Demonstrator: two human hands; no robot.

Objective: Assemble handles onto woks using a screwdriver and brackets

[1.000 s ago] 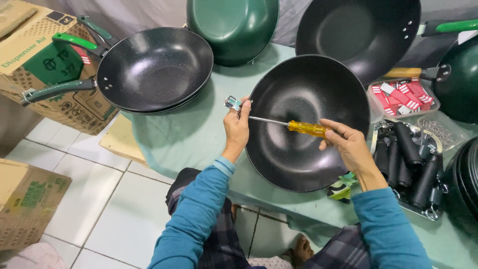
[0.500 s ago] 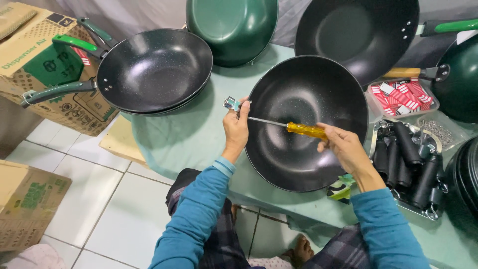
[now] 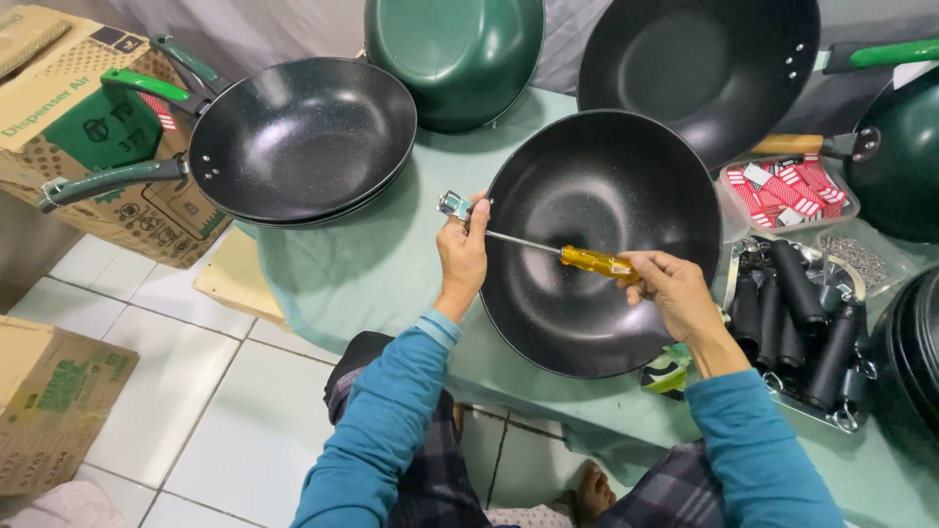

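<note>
Nothing has moved: right hand [image 3: 675, 293] grips yellow screwdriver [image 3: 597, 262], left hand [image 3: 462, 252] pinches bracket [image 3: 454, 205].

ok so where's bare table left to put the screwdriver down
The widest bare patch of green table lies left of the left hand, below the stacked pans. The right side is crowded: red-label tray, black handles, more pans. The wok under the screwdriver fills the middle.

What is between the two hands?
In the head view, the screwdriver spans the gap between the left hand and right hand, its thin metal shaft crossing over the black wok.
</note>
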